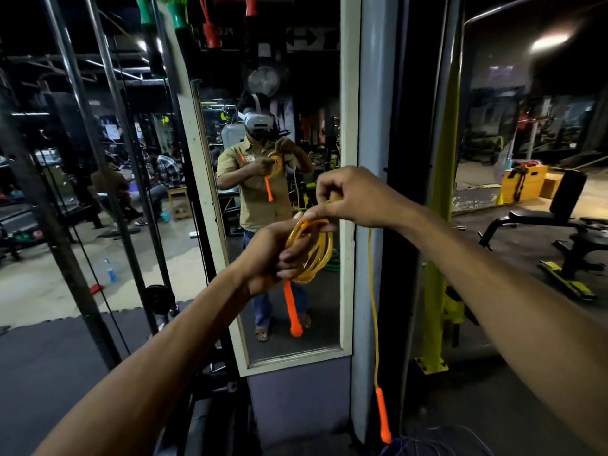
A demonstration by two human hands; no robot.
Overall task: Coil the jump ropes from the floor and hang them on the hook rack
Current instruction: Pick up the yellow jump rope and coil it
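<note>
In front of the mirror (348, 159): a jump rope (312, 255) is hanging half-coiled between 2 hands.
Left hand (263, 258): its fingers are curling round the yellow loops and gripping them; 1 orange handle (291, 307) is dangling just below.
Right hand (355, 199): it is pinching the loose strand just above and right of the coil.
Free end: it is trailing down to a 2nd handle (383, 416) near the floor.
Far top left: green handles (179, 14) and red handles (210, 31) are hanging.
</note>
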